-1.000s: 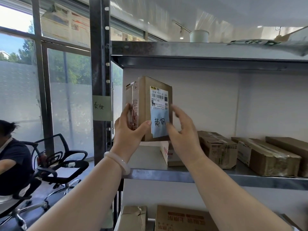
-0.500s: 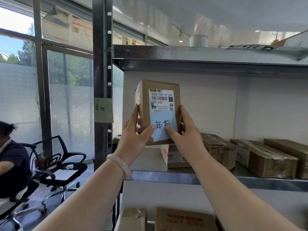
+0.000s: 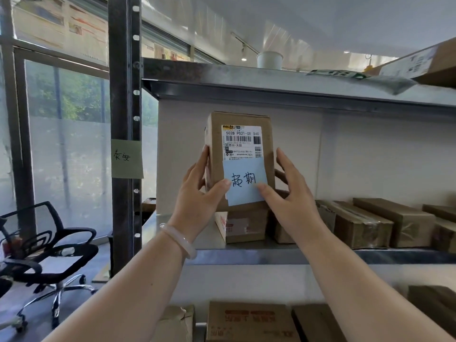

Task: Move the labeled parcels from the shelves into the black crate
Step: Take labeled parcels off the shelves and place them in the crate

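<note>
An upright brown cardboard parcel (image 3: 240, 134) carries a white barcode label and a blue handwritten note (image 3: 245, 180). My left hand (image 3: 197, 196) grips its left side, thumb across the lower front. My right hand (image 3: 287, 193) holds the right side, thumb on the note. The parcel stands over another small box (image 3: 243, 224) on the middle metal shelf (image 3: 271, 255); whether it rests on that box or is lifted off it I cannot tell. The black crate is out of view.
Several brown parcels (image 3: 362, 224) lie in a row on the shelf to the right. More boxes (image 3: 249, 322) sit on the shelf below. A black shelf upright (image 3: 124, 95) with a green note (image 3: 127, 159) stands left. An office chair (image 3: 49, 245) stands at lower left.
The parcel turned from angled to facing me squarely. My right hand closed in on its right side, and the view moved closer to the shelf.
</note>
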`<state>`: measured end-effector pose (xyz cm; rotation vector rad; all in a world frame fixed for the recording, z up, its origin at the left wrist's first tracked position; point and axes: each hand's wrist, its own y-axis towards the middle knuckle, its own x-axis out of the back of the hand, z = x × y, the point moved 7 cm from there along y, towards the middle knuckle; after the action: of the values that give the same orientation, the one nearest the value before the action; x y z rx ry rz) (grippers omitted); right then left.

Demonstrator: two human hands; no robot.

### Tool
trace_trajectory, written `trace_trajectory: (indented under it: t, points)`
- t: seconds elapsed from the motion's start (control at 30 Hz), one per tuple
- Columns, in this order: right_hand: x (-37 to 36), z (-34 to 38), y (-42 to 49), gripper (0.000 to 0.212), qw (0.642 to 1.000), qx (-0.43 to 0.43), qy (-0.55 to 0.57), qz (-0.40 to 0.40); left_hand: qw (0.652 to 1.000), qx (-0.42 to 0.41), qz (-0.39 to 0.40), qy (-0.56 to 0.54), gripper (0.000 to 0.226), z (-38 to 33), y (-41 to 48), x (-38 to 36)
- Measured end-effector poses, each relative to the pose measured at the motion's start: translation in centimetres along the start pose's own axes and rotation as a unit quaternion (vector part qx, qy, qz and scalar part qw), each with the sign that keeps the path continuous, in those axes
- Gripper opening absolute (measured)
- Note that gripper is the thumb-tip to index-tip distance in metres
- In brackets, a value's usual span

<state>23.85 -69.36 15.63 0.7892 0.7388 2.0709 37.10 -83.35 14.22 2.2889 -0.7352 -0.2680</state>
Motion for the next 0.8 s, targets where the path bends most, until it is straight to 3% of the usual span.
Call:
trace_trajectory:
  t: [0.27,0.47,0.6,0.8]
  points:
    - [10.4,1.1,-4.0,0.07,0.984,0.003,-0.167,-0.06,0.979,0.007,0.142,-0.146,0.065,-1.7,-1.4,-10.7]
    - [17.0,0.7,-11.2,0.072,0.929,-0.07,-0.338,-0.131,0.945,0.037,0.252,-0.206,0.069,-0.2,-6.0,-19.3]
    - [21.3,-0.4,-17.2,0.074,0.898,-0.149,-0.383,-0.155,0.907,0.088,0.328,-0.249,0.067,0.9,-11.0,-25.7]
    - [28.2,0.4,-26.7,0.076,0.833,-0.24,-0.453,-0.207,0.82,0.148,0.454,-0.316,0.065,-2.0,-19.4,-36.1]
